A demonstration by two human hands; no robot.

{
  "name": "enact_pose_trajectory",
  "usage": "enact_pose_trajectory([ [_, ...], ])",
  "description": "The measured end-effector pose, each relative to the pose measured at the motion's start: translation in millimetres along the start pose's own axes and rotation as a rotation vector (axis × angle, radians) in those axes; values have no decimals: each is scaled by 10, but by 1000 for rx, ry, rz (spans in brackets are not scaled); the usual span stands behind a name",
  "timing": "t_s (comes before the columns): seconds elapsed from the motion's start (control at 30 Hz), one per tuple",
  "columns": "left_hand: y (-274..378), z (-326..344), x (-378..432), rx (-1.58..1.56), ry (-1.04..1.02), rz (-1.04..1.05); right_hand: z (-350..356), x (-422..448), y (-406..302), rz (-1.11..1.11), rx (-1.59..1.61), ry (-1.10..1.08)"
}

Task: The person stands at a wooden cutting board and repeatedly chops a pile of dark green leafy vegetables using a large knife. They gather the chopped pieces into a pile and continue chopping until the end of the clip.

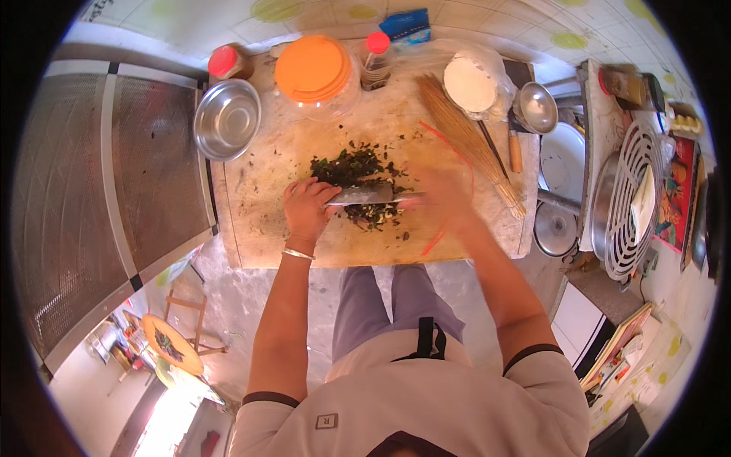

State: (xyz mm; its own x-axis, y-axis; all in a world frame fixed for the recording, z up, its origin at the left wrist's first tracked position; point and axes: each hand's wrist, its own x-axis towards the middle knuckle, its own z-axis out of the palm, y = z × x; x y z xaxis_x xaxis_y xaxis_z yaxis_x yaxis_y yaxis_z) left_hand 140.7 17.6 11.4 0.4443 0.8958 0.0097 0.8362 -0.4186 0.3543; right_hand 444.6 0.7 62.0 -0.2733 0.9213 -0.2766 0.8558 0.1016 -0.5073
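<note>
Dark green chopped leaves (348,164) lie heaped on a pale wooden work board (262,240). Across them lies the wide metal blade of a cleaver (362,194), with more chopped bits on its near side. My left hand (308,207), a bangle at its wrist, rests with its fingers on the blade's left end. My right hand (440,197) is blurred at the handle end of the cleaver, its fingers closed around it; the handle itself is mostly hidden.
A steel bowl (227,120), a jar with an orange lid (313,68) and a red-capped bottle (376,60) stand along the back. A straw whisk broom (465,137) lies at the right, near a wooden-handled tool (515,151) and a small metal bowl (535,107).
</note>
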Motion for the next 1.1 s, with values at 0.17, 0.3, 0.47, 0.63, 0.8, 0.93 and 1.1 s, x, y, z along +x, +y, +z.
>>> enact_pose_trajectory([
  [0.17, 31, -171, 62, -10, 14, 47, 467, 237, -283, -66, -293, -293],
  [0.3, 99, -474, 285, -16, 196, 77, 106, 373, -369, -132, -334, -115],
  [0.47, -201, -413, 663, -111, 22, -50, 205, 899, -245, -92, -319, -78],
  [0.63, -117, -421, 586, -226, -162, -52, 254, 538, -252, -62, -207, -116],
  [0.8, 123, -252, 25, -96, -19, -76, 176, 197, -418, 13, -250, -275],
  [0.93, 75, 48, 131, -14, 126, 21, 408, 380, -202, 53, -290, -294],
  [1.1, -280, 161, 5, -130, 185, -87, 102, 642, -522, -9, -339, -404],
])
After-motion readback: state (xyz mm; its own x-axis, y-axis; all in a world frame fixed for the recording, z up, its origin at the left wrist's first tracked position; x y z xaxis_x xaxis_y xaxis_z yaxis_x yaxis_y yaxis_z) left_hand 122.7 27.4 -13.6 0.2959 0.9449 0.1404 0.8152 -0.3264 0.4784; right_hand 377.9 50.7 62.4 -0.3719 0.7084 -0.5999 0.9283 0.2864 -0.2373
